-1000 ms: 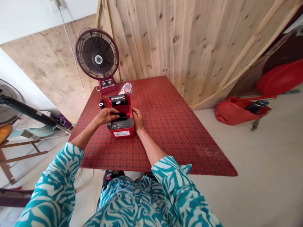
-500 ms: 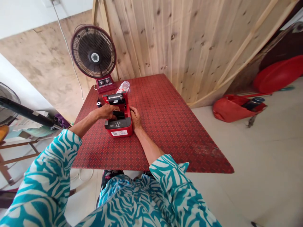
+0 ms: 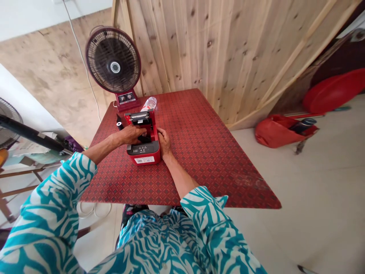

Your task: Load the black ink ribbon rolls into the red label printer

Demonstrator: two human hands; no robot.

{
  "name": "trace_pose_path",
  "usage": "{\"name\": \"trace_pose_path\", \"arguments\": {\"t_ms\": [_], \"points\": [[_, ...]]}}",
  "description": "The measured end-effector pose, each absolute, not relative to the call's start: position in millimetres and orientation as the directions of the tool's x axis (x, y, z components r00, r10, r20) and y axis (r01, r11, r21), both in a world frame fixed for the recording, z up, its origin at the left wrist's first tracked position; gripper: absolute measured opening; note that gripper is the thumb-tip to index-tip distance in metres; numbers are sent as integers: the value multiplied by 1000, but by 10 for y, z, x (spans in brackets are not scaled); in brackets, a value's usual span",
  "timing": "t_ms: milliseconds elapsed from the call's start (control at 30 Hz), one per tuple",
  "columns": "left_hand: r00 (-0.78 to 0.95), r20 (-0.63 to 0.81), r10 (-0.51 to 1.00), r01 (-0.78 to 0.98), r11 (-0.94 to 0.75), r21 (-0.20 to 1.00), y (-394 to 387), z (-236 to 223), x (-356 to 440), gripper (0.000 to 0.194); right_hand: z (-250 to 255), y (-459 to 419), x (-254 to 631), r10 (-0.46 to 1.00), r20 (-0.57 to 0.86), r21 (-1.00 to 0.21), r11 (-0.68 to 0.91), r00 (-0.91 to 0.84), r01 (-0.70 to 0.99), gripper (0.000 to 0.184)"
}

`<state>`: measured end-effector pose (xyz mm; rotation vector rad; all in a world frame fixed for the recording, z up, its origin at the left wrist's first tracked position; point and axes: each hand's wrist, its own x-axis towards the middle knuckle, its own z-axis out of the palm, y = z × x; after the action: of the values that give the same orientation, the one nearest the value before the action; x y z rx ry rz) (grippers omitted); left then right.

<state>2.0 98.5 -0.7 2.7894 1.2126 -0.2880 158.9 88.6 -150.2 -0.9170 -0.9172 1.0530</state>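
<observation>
A red and black label printer [image 3: 145,158] stands on the table with its lid [image 3: 139,117] raised. My left hand [image 3: 131,135] reaches over its left side, fingers bent down into the open compartment. Their tips are partly hidden, and I cannot make out what dark part they grip. Against the printer's right wall lies my right hand [image 3: 164,142], its fingers curled along the side and holding it. A small black object with a white round end [image 3: 119,124] sits just left of the printer. Behind the lid, a clear plastic bottle [image 3: 149,103] lies on its side.
A maroon fan [image 3: 114,67] stands at the back left of the red patterned table [image 3: 205,152]. Wooden boards [image 3: 199,45] rise behind it. On the floor to the right is a red bag [image 3: 270,131] with a dark bottle [image 3: 305,123]. A second fan [image 3: 11,114] is at far left.
My left hand has shifted slightly right and up within the printer's compartment. My right hand stays against the printer's side. The view has tilted a little.
</observation>
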Motion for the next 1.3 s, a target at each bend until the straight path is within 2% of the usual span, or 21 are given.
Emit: {"name": "trace_pose_path", "arguments": {"t_ms": [67,133,333,500,633,700,767,800,867,967,1067,1167,1233,1300], "points": [[672,-170,721,732,-681,2,975,-25,0,30,-1495,885,1587,957,166,-926,234,239,-297,34],[653,-107,749,757,-651,57,958,-47,-38,29,-1484,881,1583,954,165,-926,237,249,-294,34],[533,38,846,775,-505,381,808,-20,-184,32,-1454,871,1582,952,162,-930,235,259,-283,31],[435,196,879,617,-450,646,557,57,-354,40,-1474,877,1581,955,163,-929,234,249,-287,31],[407,286,867,469,-467,750,380,66,-449,42,-1474,877,1587,963,150,-921,218,223,-323,30],[416,282,865,453,-465,761,323,62,-462,52,-1401,838,1614,961,126,-929,202,248,-311,30],[423,319,848,471,-507,722,276,75,-460,59,-1252,744,1666,931,158,-938,246,330,-243,29],[429,358,829,497,-548,673,251,93,-456,59,-1151,673,1699,894,229,-928,320,384,-192,28],[454,452,767,557,-641,528,189,154,-439,51,-917,495,1763,830,415,-868,484,374,-111,27],[557,546,625,548,-771,324,65,277,-392,40,-573,209,1828,810,560,-803,582,173,-125,28],[665,566,488,440,-868,231,-54,372,-337,38,-345,16,1847,849,515,-844,479,-119,-240,29],[716,554,424,386,-902,191,-109,380,-298,42,-269,-60,1822,879,397,-884,291,-262,-365,26],[589,632,503,463,-852,245,-105,328,-278,51,-282,-74,1778,910,325,-856,167,-258,-489,27],[364,691,624,499,-757,421,-92,240,-252,64,-319,-77,1715,946,264,-790,99,-190,-605,30]]}}
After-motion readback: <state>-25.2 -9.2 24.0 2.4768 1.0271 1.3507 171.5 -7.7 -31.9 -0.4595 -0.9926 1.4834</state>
